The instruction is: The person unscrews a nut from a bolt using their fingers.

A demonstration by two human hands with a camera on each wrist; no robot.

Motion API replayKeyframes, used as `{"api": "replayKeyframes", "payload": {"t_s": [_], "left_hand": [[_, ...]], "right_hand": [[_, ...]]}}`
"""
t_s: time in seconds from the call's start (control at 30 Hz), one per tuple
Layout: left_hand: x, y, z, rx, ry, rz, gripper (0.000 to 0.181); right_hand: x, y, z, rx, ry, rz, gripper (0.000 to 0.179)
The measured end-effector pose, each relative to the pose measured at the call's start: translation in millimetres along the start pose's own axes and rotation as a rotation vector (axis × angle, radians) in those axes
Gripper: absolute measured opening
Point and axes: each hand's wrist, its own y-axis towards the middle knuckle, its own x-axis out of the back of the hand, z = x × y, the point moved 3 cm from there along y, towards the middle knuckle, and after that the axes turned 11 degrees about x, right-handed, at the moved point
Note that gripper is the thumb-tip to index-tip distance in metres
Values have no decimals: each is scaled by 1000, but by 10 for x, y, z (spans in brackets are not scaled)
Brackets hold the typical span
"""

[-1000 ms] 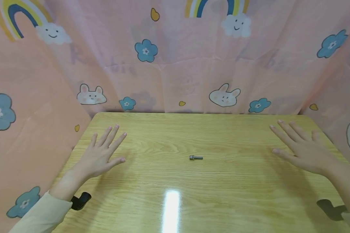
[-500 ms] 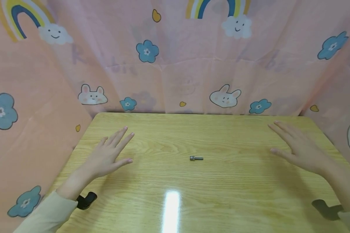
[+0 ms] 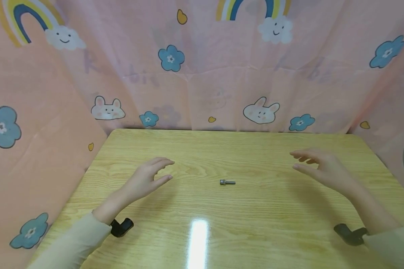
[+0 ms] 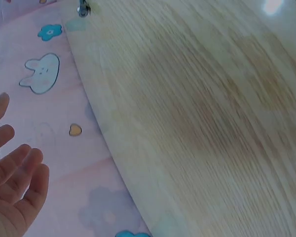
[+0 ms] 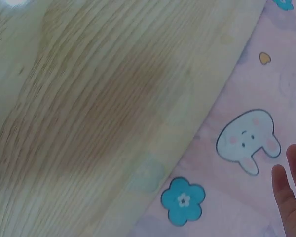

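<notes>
A small metal bolt [image 3: 227, 182] lies on its side near the middle of the wooden table [image 3: 256, 224], its thicker head towards the left. To its left, my left hand [image 3: 145, 179] hovers over the tabletop, fingers loosely bent and thumb apart, holding nothing. On the other side, my right hand [image 3: 326, 170] is also raised and holds nothing, its fingers gently bent towards the bolt. Neither hand touches the bolt. The left wrist view has a small metal piece [image 4: 83, 9] at its top edge; I cannot tell whether it is this bolt.
A pink curtain [image 3: 202, 86] printed with flowers, rabbits and rainbows stands behind the table's far edge and along both sides. Dark wrist-worn pieces stick out beside the left sleeve [image 3: 74, 239] and the right sleeve [image 3: 397, 243]. A bright reflection shines on the front tabletop.
Both hands have moved inwards over the table towards the bolt, the left rightwards and the right leftwards. Their spread fingers have drawn together and bent. The bolt has stayed put.
</notes>
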Motion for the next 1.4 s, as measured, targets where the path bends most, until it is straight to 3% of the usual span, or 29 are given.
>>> {"api": "replayKeyframes", "payload": {"t_s": [0.23,0.47,0.67,1.2,1.4], "left_hand": [[-244,116,-68,33,-82,52,38],[-537,250,-157,-31,-128,81,36],[-733,340,-228,-50,-145,98,35],[-1079,478,-240,52,-195,227,38],[-1153,583,-302,57,-163,225,34]], "right_hand": [[-256,118,79,1,60,55,30],[-529,234,153,35,147,99,28],[-750,357,238,70,198,140,27],[-1183,561,347,44,258,273,26],[-1297,647,362,23,280,312,26]]}}
